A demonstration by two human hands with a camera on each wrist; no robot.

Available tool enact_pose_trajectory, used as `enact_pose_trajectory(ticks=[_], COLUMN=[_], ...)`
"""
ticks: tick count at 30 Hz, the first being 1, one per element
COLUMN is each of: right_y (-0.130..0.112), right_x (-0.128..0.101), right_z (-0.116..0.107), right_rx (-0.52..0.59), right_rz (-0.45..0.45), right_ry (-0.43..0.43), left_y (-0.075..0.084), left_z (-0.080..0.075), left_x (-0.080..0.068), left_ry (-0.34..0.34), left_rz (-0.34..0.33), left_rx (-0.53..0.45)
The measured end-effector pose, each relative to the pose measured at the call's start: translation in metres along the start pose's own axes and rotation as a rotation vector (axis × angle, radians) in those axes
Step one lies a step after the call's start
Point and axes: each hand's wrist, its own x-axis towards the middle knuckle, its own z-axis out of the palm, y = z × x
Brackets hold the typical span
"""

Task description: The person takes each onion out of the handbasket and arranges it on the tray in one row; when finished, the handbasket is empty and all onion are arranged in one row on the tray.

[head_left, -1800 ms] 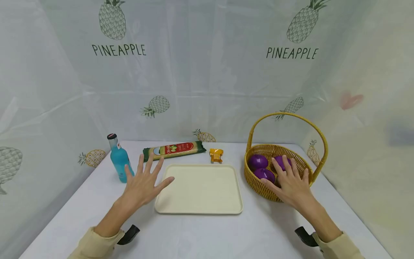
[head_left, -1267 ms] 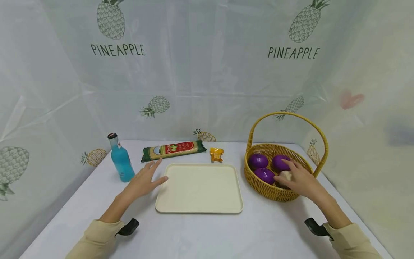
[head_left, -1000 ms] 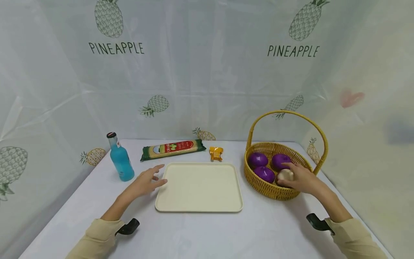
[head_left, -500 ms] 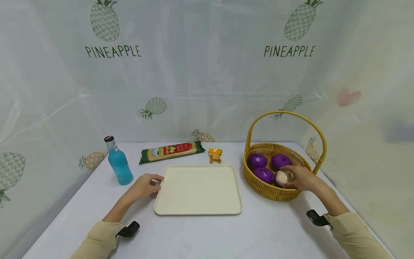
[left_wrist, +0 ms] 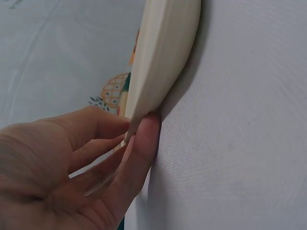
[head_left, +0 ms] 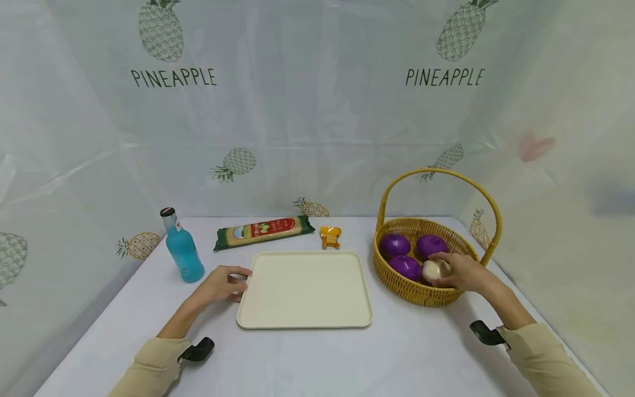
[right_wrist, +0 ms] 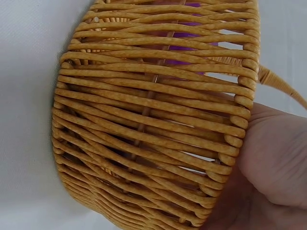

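Observation:
In the head view my left hand (head_left: 218, 285) pinches the left edge of a cream rectangular tray (head_left: 305, 292). Its thumb and fingers meet at the tray rim (left_wrist: 158, 57) in the left wrist view, with the tray near the tabletop. My right hand (head_left: 465, 273) reaches over the near right rim of a yellow wicker basket (head_left: 421, 299). There its fingers hold a pale, round, bulb-like vegetable (head_left: 434, 271), partly covered by the hand. Glossy purple onion-like vegetables (head_left: 395, 245) lie beside it. Basket weave (right_wrist: 153, 105) hides the right fingers in the right wrist view.
A blue bottle (head_left: 184, 255) stands at the left of the white table. Behind the tray lie a long green-and-yellow packet (head_left: 264, 232) and a small orange wrapped item (head_left: 330, 237). The basket's tall handle (head_left: 441, 171) arches upward. A pineapple-print curtain (head_left: 317, 121) backs the table.
My left hand has come down from above the table and taken hold of the tray's left edge. My right hand, first spread over the basket, has closed round the pale vegetable.

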Motion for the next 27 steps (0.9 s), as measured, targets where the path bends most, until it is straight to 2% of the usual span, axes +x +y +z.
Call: enact_pose_trajectory(ticks=[8,14,21,27], right_y=[0.005,-0.001,-0.024,-0.052], right_x=[-0.005,-0.005,0.003,0.012], right_z=[0.001,-0.01,-0.03,-0.033], right_rx=[-0.017,0.002,-0.017,-0.008], right_rz=[-0.031,-0.035,-0.047,-0.101], right_ry=[0.028,0.073,0.13,0.176], left_y=[0.0,-0.001,-0.001,-0.004], left_z=[0.004,0.004,0.003,0.006], left_x=[0.004,0.003,0.001,-0.001], left_ry=[-0.002,0.002,0.018,0.029], left_rz=[0.014,0.021,0.027,0.018], left_rx=[-0.006,-0.005,-0.007,-0.014])
